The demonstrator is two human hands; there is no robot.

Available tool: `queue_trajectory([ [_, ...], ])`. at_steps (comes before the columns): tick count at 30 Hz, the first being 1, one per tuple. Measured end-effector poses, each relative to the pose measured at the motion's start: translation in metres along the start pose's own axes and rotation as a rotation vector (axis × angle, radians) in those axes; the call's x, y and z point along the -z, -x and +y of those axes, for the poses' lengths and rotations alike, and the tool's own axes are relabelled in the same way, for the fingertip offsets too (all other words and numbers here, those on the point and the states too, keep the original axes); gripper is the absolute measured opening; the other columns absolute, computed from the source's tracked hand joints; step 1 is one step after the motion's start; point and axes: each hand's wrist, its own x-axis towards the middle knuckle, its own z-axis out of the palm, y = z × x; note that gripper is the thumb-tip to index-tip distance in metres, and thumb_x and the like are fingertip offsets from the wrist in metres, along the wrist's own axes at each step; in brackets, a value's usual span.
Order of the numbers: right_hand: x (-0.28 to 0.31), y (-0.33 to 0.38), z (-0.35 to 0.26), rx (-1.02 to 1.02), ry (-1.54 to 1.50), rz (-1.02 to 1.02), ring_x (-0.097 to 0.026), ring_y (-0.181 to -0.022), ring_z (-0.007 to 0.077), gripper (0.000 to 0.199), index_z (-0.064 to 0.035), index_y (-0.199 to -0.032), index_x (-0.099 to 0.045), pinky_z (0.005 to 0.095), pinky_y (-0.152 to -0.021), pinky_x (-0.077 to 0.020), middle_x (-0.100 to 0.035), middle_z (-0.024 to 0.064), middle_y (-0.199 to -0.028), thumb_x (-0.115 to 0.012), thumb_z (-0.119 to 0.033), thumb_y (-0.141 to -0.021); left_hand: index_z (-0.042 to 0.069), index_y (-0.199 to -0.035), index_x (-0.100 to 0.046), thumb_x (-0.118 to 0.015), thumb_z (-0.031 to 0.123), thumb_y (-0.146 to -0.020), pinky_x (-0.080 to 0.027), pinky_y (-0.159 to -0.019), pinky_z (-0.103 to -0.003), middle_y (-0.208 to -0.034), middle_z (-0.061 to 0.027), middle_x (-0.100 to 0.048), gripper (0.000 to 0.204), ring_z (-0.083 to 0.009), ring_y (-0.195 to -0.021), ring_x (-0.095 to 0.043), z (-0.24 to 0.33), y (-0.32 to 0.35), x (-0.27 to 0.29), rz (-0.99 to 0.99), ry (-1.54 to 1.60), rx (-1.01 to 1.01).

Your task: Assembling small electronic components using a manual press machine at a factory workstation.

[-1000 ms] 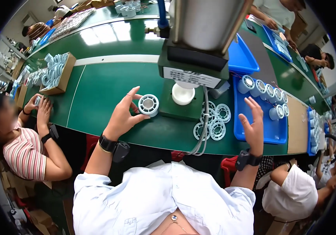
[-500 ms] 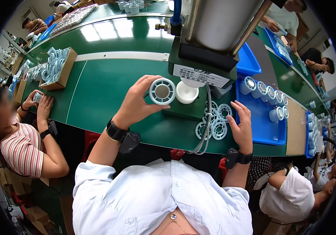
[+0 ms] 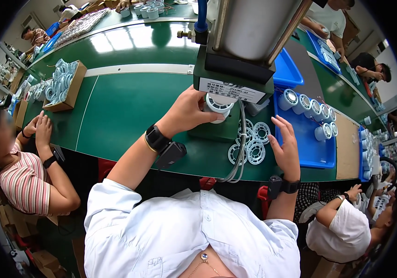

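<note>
While your left hand (image 3: pixel 184 113) grips the white ribbed plastic spool (image 3: pixel 218 107) under the green press head (image 3: pixel 235 76), your right hand (image 3: pixel 285 148) hovers empty and spread at 4 o'clock, with loose white flanges (image 3: pixel 250 144) left and finished spools in the blue tray (image 3: pixel 307 153).

At the bottom centre of the frame is a white short-sleeved shirt (image 3: pixel 175 236), open at the collar over a thin chain with a small round pendant (image 3: pixel 204 256). The left wrist, mid-frame, carries a black watch (image 3: pixel 155 137), a thin gold bangle and a small black device. The right wrist, lower right, wears a black watch (image 3: pixel 285 186).
</note>
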Motion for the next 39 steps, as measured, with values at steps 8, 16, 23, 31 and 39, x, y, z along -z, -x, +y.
queue_trajectory([
  [8,-0.032,-0.046,0.001,0.141,0.184,-0.085,-0.055,-0.115,0.0366,0.035,-0.0006,-0.123,-0.059,0.0399,-0.098,-0.0442,-0.059,0.0182,-0.123,-0.06,-0.008,-0.089,0.002,-0.116,-0.064,-0.08,0.021,-0.078,-0.048,-0.083,-0.032,-0.112,-0.0112,-0.056,0.045,-0.0231,-0.093,-0.056,-0.021,0.007,0.012,0.022,-0.084,-0.135],
  [16,-0.041,-0.053,0.011,0.241,0.288,-0.067,-0.059,-0.102,0.0341,0.024,0.0009,-0.11,-0.065,0.0423,-0.087,-0.0472,-0.064,0.016,-0.108,-0.057,-0.007,-0.09,0.004,-0.115,-0.062,-0.065,0.023,-0.089,-0.042,-0.094,-0.037,-0.12,-0.0112,-0.058,0.032,-0.0291,-0.11,-0.053,-0.069,0.024,0.047,0.187,-0.323,-0.138],
  [23,-0.032,-0.07,-0.037,0.264,0.191,-0.1,-0.063,-0.091,0.0326,0.029,0.0,-0.11,-0.065,0.0395,-0.081,-0.0493,-0.067,0.0158,-0.102,-0.067,-0.016,-0.086,0.009,-0.117,-0.062,-0.066,0.018,-0.086,-0.036,-0.101,-0.042,-0.123,-0.0087,-0.058,0.032,-0.0295,-0.12,-0.049,-0.067,0.032,0.037,0.125,-0.678,-0.133],
  [31,-0.059,-0.084,-0.065,0.21,-0.257,-0.145,-0.066,-0.087,0.024,0.045,0.0014,-0.111,-0.063,0.0314,-0.078,-0.0507,-0.07,0.0132,-0.103,-0.079,-0.02,-0.075,0.011,-0.121,-0.061,-0.067,0.016,-0.084,-0.035,-0.103,-0.042,-0.126,-0.0083,-0.057,0.038,-0.029,-0.122,-0.049,-0.071,0.029,0.038,0.089,-0.706,-0.174],
  [39,-0.07,-0.08,-0.055,-0.003,-0.384,-0.073,-0.061,-0.099,0.035,0.061,-0.0015,-0.122,-0.051,0.0381,-0.086,-0.049,-0.062,0.0172,-0.105,-0.078,-0.021,-0.072,0.011,-0.122,-0.061,-0.068,0.016,-0.081,-0.034,-0.103,-0.042,-0.125,-0.0086,-0.058,0.041,-0.0293,-0.121,-0.049,-0.075,0.028,0.04,0.091,-0.684,-0.202],
])
